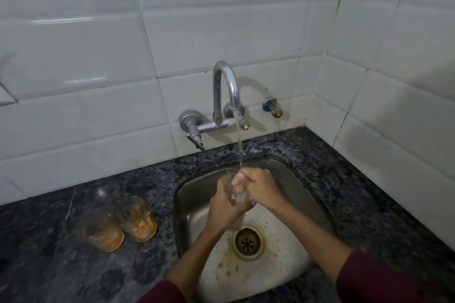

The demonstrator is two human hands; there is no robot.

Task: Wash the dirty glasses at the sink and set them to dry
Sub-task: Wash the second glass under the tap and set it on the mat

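A clear glass point(236, 195) is held over the steel sink point(194, 189), under the stream from the chrome tap point(226, 86). My left hand point(222, 206) wraps around the glass from the left. My right hand point(258, 186) grips its rim, with fingers reaching inside. Water runs onto the glass and my fingers. Two dirty glasses with orange residue stand on the dark granite counter left of the sink, one nearer me point(104, 230) and one closer to the sink point(136, 218).
The sink's drain point(247, 242) lies below my hands, ringed by rust stains. A tap lever point(195, 139) juts out at the left. A small valve point(273, 107) sticks out of the white tiled wall. Granite counter point(357, 194) runs right of the sink.
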